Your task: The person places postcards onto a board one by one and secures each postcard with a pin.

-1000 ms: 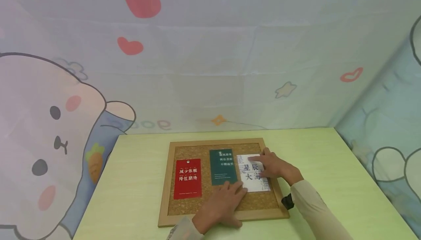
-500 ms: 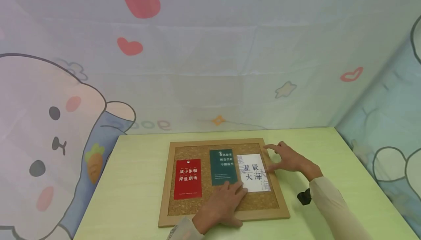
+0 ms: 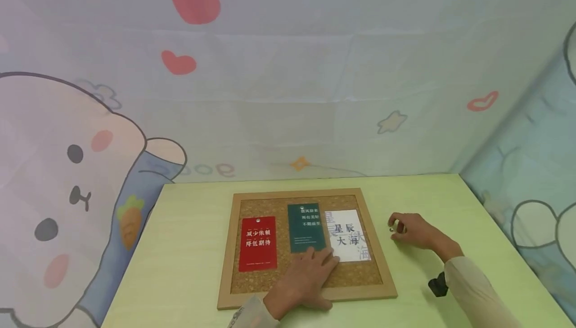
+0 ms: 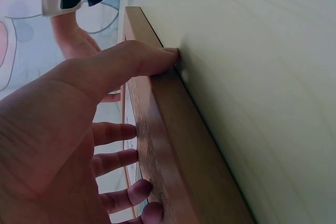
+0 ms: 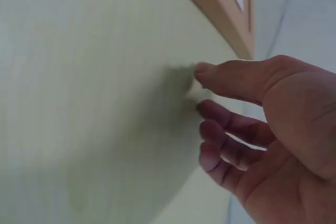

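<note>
My left hand point(image 3: 301, 283) rests spread on the lower part of a wood-framed cork board point(image 3: 252, 285). Its thumb lies on the frame's near edge in the left wrist view, and its fingertips touch the lower ends of a green card point(image 3: 306, 233) and a white card point(image 3: 346, 248). A red card point(image 3: 257, 255) lies at the left. Small pins point(image 3: 258, 220) show at the tops of the red and green cards; none shows on the white one. Right of the board, my right hand point(image 3: 416, 232) has thumb and forefinger on either side of a small shiny pin point(image 3: 391, 229), with a slight gap.
The board lies on a pale yellow-green table point(image 3: 180, 248), with bare surface to its left and right. A printed cloth point(image 3: 288, 93) with hearts and a bear hangs behind. A black device point(image 3: 438, 285) is worn at the right wrist.
My right hand has left the white card and moved right over the frame to the bare table, its thumb and fingers drawing closer together. The left hand and cards have stayed put.
</note>
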A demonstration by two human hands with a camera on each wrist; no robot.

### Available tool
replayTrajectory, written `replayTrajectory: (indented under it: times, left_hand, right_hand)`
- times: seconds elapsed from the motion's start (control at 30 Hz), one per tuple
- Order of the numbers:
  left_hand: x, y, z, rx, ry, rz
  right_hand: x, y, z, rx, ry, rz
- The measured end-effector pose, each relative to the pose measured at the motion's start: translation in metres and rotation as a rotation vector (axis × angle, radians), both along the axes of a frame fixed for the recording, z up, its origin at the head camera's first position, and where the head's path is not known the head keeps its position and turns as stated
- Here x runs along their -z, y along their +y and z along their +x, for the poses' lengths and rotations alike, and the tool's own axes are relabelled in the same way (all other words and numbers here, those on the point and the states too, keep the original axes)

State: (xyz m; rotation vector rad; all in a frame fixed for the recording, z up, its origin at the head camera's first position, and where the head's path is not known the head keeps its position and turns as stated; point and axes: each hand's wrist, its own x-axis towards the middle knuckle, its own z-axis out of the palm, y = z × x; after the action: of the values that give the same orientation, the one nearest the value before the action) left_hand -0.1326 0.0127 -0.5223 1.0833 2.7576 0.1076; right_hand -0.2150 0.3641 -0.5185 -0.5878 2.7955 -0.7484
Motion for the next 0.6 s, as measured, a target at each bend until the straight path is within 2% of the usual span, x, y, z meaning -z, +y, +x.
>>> replayTrajectory:
  times: [0.13, 0.23, 0.6]
  left_hand:
    - [0.0, -0.001, 0.0, -0.005, -0.009, 0.005]
    - [0.0, -0.001, -0.001, -0.012, -0.016, 0.004]
    - [-0.001, 0.0, 0.0, -0.005, -0.018, 0.022]
  right_hand:
    - [0.014, 0.003, 0.0, 0.006, 0.08, -0.05]
    - [0.019, 0.001, 0.0, 0.015, 0.111, -0.062]
    - [0.018, -0.004, 0.003, 0.092, 0.132, -0.052]
